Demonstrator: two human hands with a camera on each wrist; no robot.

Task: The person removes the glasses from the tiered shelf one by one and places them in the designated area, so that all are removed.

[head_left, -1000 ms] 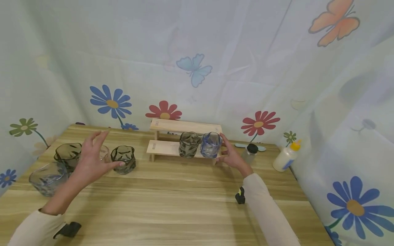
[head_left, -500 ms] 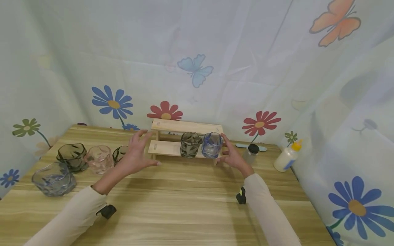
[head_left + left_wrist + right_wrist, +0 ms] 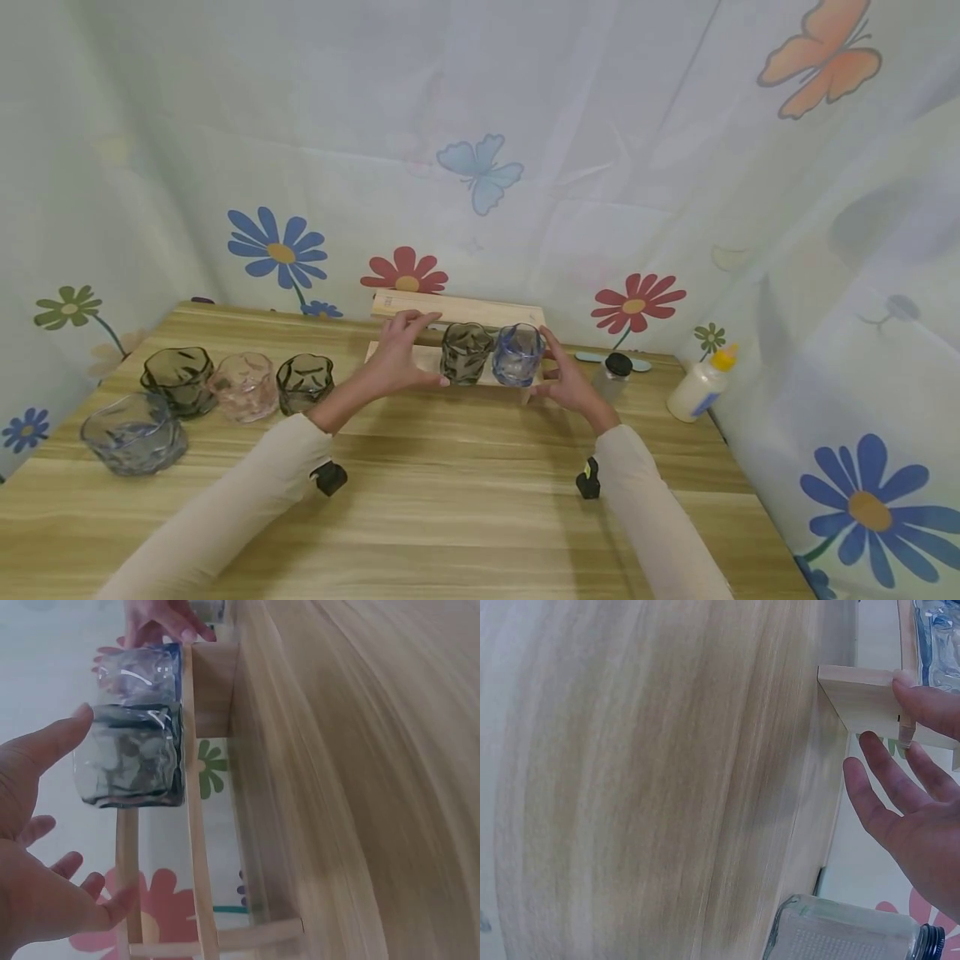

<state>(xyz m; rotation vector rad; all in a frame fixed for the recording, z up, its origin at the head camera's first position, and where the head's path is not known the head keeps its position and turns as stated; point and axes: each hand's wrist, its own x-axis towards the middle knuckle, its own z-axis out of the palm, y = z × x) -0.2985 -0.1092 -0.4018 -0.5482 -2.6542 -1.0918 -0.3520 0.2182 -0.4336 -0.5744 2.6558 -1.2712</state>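
A faceted smoke-grey glass [image 3: 467, 354] and a rippled blue glass [image 3: 517, 356] stood side by side on the lower plank [image 3: 427, 359] of a pale wooden rack [image 3: 459, 308]. The left hand [image 3: 393, 360] was beside the grey one, fingers apart; the right hand [image 3: 570, 383], fingers also apart, flanked the blue.

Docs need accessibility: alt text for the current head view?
Left hand and right hand flank a gray glass tumbler and a blue tumbler on the lower wooden shelf. Four more tumblers stand on the table at image left; a black-lidded jar and yellow-capped bottle stand at right.
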